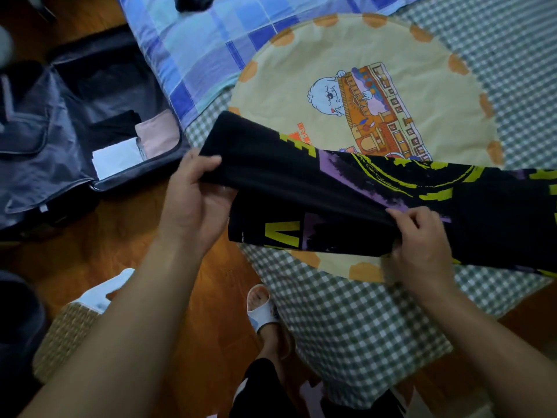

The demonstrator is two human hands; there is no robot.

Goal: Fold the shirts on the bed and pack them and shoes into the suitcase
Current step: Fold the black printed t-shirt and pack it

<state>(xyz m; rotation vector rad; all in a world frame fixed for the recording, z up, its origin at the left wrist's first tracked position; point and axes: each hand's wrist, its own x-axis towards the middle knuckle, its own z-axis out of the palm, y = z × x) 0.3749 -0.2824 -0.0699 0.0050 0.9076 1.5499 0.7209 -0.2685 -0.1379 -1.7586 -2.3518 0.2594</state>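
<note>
Since that black shirt (346, 188) is soft and floppy, it'll sag unless taken by its folded edges, which is where it's held: left hand (193, 200) pinching one end, right hand (419, 236) pinching the lower fold, over the bed (346, 321). One shirt here, one open suitcase (69, 137) holding three folded pieces.

Matt black cloth shirt (346, 200) with printed patches, glossy wooden floor (126, 245), coarse woven straw mat (63, 336).
</note>
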